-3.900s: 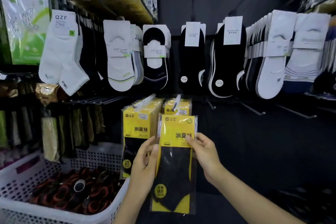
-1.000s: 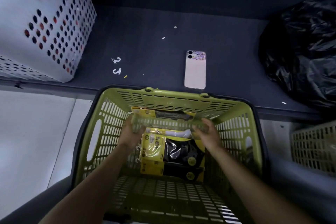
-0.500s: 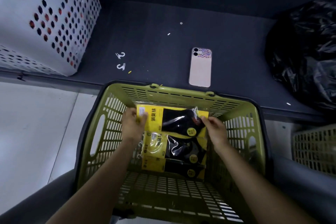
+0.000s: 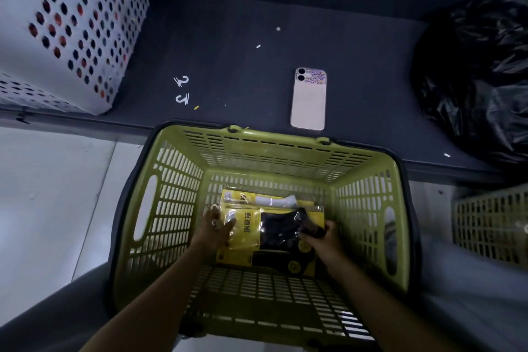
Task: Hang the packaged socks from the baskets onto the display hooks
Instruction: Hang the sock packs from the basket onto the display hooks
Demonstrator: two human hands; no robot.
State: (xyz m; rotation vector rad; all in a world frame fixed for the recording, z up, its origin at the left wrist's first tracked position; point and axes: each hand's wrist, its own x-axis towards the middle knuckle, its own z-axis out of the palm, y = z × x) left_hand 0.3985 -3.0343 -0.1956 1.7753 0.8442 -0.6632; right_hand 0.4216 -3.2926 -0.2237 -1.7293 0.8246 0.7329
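head-worn view, steeply downward, close above the green basket point(image 4: 171, 208)

phone point(image 4: 308, 100), blk bag point(image 4: 474, 74) on shelf point(image 4: 243, 71)

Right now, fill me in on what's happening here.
A person has both hands down in the green basket. The left hand holds the yellow end of the top sock pack, and the right hand grips its black end. More packs lie underneath. A phone rests on the dark shelf beyond.
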